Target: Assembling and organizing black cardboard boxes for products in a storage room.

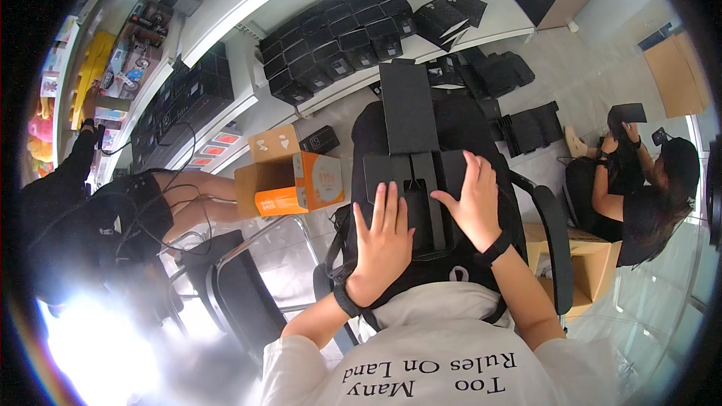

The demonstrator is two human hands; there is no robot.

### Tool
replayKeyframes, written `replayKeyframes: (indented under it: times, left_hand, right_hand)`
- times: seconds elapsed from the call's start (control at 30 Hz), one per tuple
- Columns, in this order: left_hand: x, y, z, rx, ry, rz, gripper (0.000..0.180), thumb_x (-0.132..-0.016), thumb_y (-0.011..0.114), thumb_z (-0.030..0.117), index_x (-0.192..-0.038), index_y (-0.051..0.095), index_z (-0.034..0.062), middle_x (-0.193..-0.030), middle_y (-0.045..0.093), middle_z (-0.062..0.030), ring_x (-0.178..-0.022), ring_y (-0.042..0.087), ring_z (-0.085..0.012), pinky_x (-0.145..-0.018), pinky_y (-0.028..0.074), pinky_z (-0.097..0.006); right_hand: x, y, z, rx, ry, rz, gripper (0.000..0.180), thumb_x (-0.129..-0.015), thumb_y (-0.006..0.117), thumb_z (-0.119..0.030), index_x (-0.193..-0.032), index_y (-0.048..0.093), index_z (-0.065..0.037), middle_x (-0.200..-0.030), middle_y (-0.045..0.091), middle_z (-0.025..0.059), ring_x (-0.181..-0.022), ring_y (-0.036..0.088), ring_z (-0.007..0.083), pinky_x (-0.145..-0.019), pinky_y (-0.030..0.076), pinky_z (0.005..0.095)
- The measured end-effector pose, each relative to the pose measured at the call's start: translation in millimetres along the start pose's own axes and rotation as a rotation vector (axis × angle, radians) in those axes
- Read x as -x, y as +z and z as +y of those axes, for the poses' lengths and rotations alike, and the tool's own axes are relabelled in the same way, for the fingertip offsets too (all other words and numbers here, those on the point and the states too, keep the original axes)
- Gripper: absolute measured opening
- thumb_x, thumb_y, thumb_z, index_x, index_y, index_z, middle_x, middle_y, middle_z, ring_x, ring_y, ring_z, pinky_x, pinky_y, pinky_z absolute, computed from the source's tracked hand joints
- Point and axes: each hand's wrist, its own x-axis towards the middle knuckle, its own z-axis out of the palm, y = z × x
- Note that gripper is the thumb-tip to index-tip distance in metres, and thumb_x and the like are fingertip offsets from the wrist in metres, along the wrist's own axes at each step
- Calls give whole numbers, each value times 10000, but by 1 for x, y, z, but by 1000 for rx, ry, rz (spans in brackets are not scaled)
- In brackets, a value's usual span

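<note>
A black cardboard box (410, 116), partly unfolded, lies across my lap with a long flap standing out away from me. Its side flaps spread left and right around a narrow centre with a small cut-out. On the left part of the card my left hand (383, 244) lies flat, fingers stretched. My right hand (475, 207) rests along the right flap, its thumb spread toward the middle and its fingers extended. Neither hand grips anything; both only touch the card. Parts of the side flaps are hidden under my palms.
An open orange and white carton (301, 197) stands to my left. Ahead, a white shelf (481, 26) bears stacked black boxes (331, 49). Flattened black card (530, 128) lies on the floor. A brown carton (590, 274) and a seated person (654, 195) are at right; another person (143, 203) is at left.
</note>
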Motion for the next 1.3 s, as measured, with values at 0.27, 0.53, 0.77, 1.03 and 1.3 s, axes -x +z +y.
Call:
replayKeyframes:
  times: [0.27,0.53,0.77,1.03,1.3]
  left_hand:
    - [6,-2,-10,660,-229,97,730,-839,717,100,-1504,417,109,-1573,80,-390,-1446,194,-566,-1094,382,-581]
    - [6,27,-27,1191,-506,105,1087,-773,792,70,-1568,55,7,-1513,282,-298,-1395,367,-390,-1145,346,-444]
    - [-12,13,-62,1342,-740,150,839,-765,808,69,-1438,317,-29,-1305,509,-177,-1201,515,-246,-1018,439,-346]
    - [-50,0,-60,1147,-739,464,806,-764,788,50,-1432,337,30,-1341,438,-137,-1260,413,-241,-1098,323,-363]
    - [-87,10,-57,1767,-926,531,849,-785,680,-27,-1513,257,87,-1443,376,-106,-1356,350,-261,-1138,282,-369]
  right_hand:
    - [6,32,19,-347,44,-211,677,-806,834,-230,-1327,421,-102,-1155,548,228,-967,618,448,-866,520,463]
    - [-13,31,5,-374,204,-206,685,-781,811,-98,-1313,382,-61,-1190,555,257,-957,666,405,-798,560,388]
    - [-57,-35,-14,-1281,635,-614,900,-870,781,-377,-1482,299,74,-1390,524,228,-1288,520,257,-1069,420,380]
    - [-74,6,-21,-1386,737,-490,947,-804,848,-243,-1459,305,172,-1354,556,233,-1214,572,264,-1052,433,337]
    - [-102,-4,5,-920,420,-742,1009,-822,814,-367,-1501,260,131,-1468,443,314,-1358,473,360,-1127,376,387]
